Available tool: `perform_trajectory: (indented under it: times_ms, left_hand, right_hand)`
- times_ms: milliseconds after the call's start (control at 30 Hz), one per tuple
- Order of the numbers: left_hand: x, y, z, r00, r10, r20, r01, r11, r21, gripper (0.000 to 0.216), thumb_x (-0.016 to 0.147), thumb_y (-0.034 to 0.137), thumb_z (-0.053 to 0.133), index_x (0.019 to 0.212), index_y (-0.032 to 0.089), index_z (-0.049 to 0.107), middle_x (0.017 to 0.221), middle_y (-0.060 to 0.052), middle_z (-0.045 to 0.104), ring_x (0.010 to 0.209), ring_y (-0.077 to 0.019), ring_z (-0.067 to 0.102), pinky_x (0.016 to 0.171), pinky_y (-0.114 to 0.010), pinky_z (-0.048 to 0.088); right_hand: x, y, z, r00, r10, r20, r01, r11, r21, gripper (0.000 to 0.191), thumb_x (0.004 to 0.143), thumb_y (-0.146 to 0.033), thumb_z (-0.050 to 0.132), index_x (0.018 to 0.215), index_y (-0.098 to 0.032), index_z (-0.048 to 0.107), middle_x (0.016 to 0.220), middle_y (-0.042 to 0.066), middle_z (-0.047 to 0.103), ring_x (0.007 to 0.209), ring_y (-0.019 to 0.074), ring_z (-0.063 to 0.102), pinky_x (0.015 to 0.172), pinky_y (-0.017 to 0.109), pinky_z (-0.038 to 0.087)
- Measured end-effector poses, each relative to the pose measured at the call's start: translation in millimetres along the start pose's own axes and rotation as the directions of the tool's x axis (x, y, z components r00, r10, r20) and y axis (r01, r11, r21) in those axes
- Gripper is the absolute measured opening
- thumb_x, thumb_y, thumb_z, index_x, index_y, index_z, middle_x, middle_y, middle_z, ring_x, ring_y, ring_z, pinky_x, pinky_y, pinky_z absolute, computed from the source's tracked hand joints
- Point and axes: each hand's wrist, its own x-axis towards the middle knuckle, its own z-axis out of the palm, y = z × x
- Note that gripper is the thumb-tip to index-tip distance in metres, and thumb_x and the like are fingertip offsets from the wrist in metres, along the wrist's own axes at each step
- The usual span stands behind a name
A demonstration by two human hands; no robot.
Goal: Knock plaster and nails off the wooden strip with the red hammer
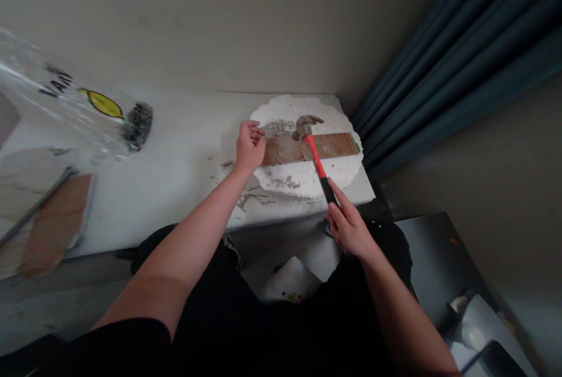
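Note:
My right hand (348, 226) is wrapped around the black grip of a claw hammer (319, 166) with a red shaft. The hammer's metal head is over the middle of a brown wood-look strip (334, 146). At the left end of that strip is my left hand (250, 146), its fingers curled in towards the thumb. Whatever it may pinch is too small to make out. Beneath the strip lies a round white mat (307, 185) with a wavy edge. Small grey fragments (281, 127) are strewn on the mat above and below the strip.
Several thin nails (255, 196) lie near the white table's (175, 148) front edge. To the left are a clear plastic bag (74, 93) with dark contents at one end, another brown piece (59, 222) and a metal bar (37, 207). A blue curtain (456, 49) hangs at right.

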Motion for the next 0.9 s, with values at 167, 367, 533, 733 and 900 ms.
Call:
perform_trajectory:
  times_ms: [167,367,533,733,900]
  left_hand:
    - [21,-8,-64,0.958,-0.232,0.17,0.107,0.836,0.538,0.025,0.083,0.025,0.066,0.108,0.022,0.066,0.089,-0.007,0.072,0.083,-0.0227,0.068,0.081,-0.035,0.056]
    - [2,-26,-92,0.502,-0.726,0.47,-0.209,0.425,0.881,0.027,0.06,0.031,0.085,0.084,0.021,0.077,0.085,-0.014,0.079,0.099,-0.0358,0.073,0.086,-0.038,0.055]
    - [-14,-26,-82,0.513,-0.717,0.472,-0.241,0.407,0.881,0.039,0.069,0.035,0.079,0.103,0.016,0.081,0.113,-0.022,0.079,0.107,-0.0393,0.073,0.086,-0.04,0.057]
    - [-23,-26,-79,0.557,-0.648,0.519,-0.288,0.436,0.853,0.039,0.073,0.029,0.073,0.11,0.017,0.082,0.123,-0.023,0.077,0.111,-0.0385,0.073,0.087,-0.04,0.057]
    - [-26,-23,-73,0.564,-0.661,0.496,-0.258,0.43,0.865,0.043,0.068,0.031,0.079,0.109,0.016,0.081,0.119,-0.024,0.077,0.109,-0.0404,0.073,0.088,-0.042,0.057]
  right_hand:
    - [12,-3,-18,0.977,0.052,-0.207,-0.044,0.998,0.043,0.078,0.103,-0.046,0.055,0.172,-0.031,0.023,0.066,-0.007,0.044,0.041,0.0084,0.033,0.038,0.02,0.031]
    - [23,8,-31,0.952,0.113,-0.285,-0.105,0.994,0.04,0.08,0.1,-0.043,0.056,0.172,-0.03,0.023,0.064,-0.01,0.045,0.038,0.0076,0.036,0.036,0.019,0.034]
    - [25,12,-30,0.951,0.103,-0.292,-0.113,0.993,-0.018,0.079,0.1,-0.042,0.057,0.171,-0.03,0.026,0.064,-0.009,0.047,0.038,0.0077,0.038,0.036,0.02,0.035]
    - [25,12,-29,0.951,0.103,-0.291,-0.114,0.993,-0.021,0.083,0.098,-0.046,0.06,0.171,-0.029,0.025,0.065,-0.009,0.046,0.039,0.0076,0.038,0.038,0.02,0.035]
    - [24,10,-29,0.951,0.113,-0.288,-0.126,0.992,-0.026,0.083,0.098,-0.045,0.059,0.172,-0.028,0.025,0.065,-0.008,0.045,0.04,0.0081,0.038,0.038,0.02,0.035]
